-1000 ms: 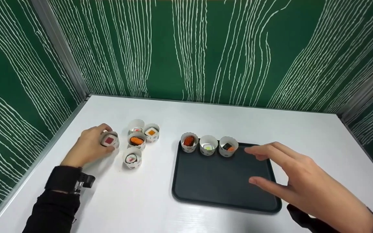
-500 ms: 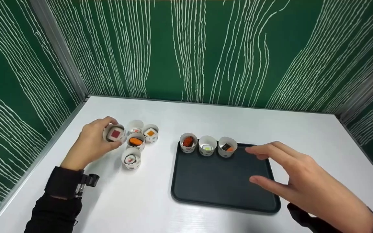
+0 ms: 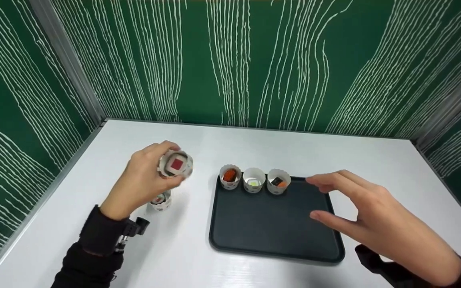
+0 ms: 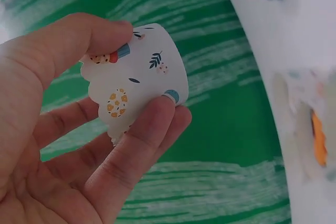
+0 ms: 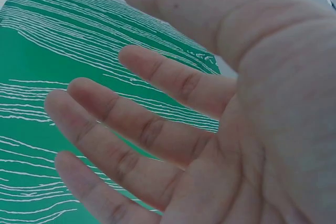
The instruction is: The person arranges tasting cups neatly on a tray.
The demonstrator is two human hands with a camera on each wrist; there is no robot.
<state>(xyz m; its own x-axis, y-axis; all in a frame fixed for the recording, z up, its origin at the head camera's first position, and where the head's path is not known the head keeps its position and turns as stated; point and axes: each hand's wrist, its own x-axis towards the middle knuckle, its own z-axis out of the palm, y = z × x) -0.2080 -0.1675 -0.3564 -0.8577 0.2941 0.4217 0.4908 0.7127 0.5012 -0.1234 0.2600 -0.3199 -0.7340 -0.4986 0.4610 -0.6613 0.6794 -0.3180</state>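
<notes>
In the head view, my left hand (image 3: 144, 180) pinches a patterned paper baking cup (image 3: 187, 166) above the table. A white sushi roll (image 3: 177, 163) with a square red centre sits inside it. The left wrist view shows thumb and fingertips on the wall of that paper baking cup (image 4: 142, 72), which has a scalloped rim. Below the hand stands another cup (image 3: 161, 202) with a sushi roll, partly covered. The other cups of that group are mostly hidden. My right hand (image 3: 374, 216) hovers by the tray's right side, thumb and fingers apart, holding nothing.
A dark rectangular tray (image 3: 274, 228) lies on the white table (image 3: 174, 256). Along its back edge stand three cups: one with a red-orange piece (image 3: 229, 175), one with a pale green-yellow piece (image 3: 253, 182), one with a black-and-orange piece (image 3: 279, 183). Green, white-lined panels (image 3: 198, 60) surround the table.
My left hand has raised the paper baking cup from the table's left and carried it rightward, now over the cup group. The right hand has stayed nearly still.
</notes>
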